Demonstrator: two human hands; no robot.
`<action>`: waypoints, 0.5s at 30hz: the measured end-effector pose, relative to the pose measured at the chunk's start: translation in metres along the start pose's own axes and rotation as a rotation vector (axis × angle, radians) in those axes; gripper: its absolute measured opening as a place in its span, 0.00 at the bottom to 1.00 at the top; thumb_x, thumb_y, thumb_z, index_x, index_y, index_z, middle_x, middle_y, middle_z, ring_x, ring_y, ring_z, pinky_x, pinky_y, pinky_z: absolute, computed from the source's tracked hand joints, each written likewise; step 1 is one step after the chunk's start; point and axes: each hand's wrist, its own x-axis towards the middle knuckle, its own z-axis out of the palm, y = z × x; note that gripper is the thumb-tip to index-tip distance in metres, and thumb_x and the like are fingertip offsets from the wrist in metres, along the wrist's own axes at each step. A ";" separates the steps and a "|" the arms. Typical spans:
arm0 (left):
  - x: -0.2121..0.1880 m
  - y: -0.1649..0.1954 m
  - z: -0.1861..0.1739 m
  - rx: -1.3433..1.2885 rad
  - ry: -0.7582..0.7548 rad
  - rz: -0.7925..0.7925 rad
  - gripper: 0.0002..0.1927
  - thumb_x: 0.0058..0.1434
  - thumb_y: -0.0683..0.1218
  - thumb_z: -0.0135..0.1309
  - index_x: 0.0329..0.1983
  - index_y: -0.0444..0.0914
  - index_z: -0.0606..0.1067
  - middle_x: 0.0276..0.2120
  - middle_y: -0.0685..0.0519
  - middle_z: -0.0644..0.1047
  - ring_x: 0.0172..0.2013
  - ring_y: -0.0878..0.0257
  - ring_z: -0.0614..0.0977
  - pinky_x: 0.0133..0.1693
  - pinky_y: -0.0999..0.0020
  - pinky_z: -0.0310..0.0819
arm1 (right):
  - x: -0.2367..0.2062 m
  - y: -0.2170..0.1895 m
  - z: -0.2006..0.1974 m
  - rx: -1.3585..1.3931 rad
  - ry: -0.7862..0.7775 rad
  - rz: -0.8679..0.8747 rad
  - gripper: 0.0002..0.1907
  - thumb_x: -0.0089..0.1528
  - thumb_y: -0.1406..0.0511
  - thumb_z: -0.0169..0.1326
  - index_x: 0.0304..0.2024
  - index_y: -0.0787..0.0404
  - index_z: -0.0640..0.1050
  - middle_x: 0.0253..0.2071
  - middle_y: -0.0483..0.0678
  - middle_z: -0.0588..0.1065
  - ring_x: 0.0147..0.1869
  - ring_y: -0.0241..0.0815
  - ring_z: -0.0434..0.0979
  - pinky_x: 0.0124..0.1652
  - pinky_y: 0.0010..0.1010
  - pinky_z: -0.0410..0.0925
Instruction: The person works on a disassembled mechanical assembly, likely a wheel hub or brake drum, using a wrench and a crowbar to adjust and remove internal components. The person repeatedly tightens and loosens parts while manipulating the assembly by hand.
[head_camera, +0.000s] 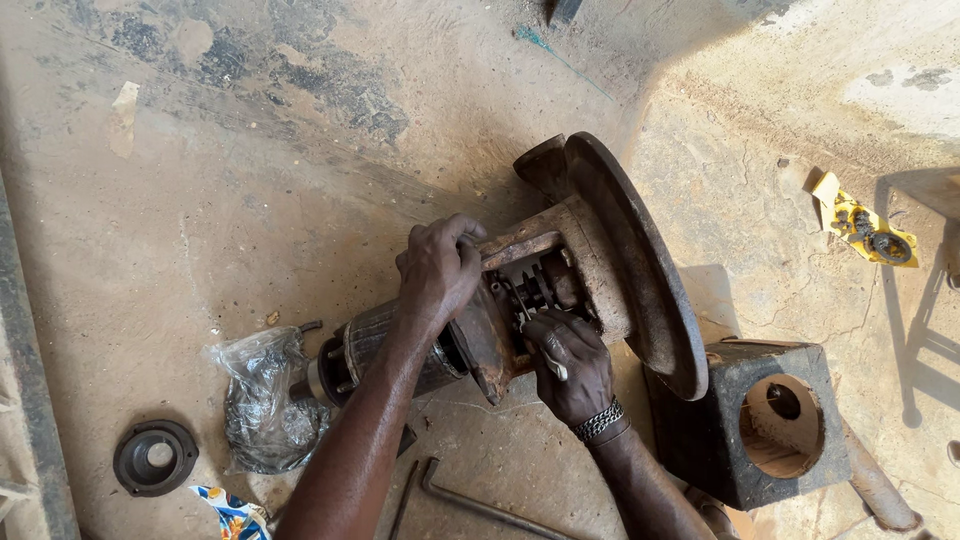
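Dusty, oil-stained concrete floor (250, 200), sunlit at right, shaded at left.

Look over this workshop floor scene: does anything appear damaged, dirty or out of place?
The motor assembly under the left hand and right hand lies on its side, rusty and grimy. Parts sit scattered on the dusty floor: a black ring, a crumpled plastic bag, a bent rod.

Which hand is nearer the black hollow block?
Right. The right hand works at the rusty motor assembly, just left of the block; the left hand grips farther left.
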 end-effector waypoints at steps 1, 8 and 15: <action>0.000 0.002 -0.001 0.003 -0.011 -0.016 0.13 0.59 0.39 0.55 0.45 0.43 0.81 0.34 0.51 0.82 0.45 0.51 0.79 0.49 0.40 0.74 | -0.002 0.000 -0.001 -0.011 -0.008 0.001 0.15 0.59 0.71 0.58 0.48 0.59 0.78 0.51 0.53 0.80 0.60 0.53 0.78 0.51 0.44 0.74; -0.001 0.011 -0.008 0.022 -0.048 -0.061 0.14 0.58 0.38 0.54 0.46 0.43 0.80 0.36 0.52 0.82 0.47 0.52 0.78 0.48 0.42 0.74 | 0.001 0.007 -0.003 -0.201 -0.115 -0.101 0.17 0.55 0.69 0.59 0.47 0.56 0.79 0.54 0.48 0.80 0.62 0.54 0.75 0.51 0.46 0.72; -0.002 0.011 -0.008 -0.004 -0.058 -0.080 0.14 0.59 0.38 0.53 0.47 0.43 0.80 0.35 0.52 0.82 0.44 0.54 0.80 0.48 0.47 0.76 | 0.015 0.012 -0.007 -0.105 -0.136 -0.135 0.15 0.60 0.68 0.54 0.51 0.54 0.76 0.50 0.47 0.80 0.52 0.49 0.80 0.44 0.39 0.77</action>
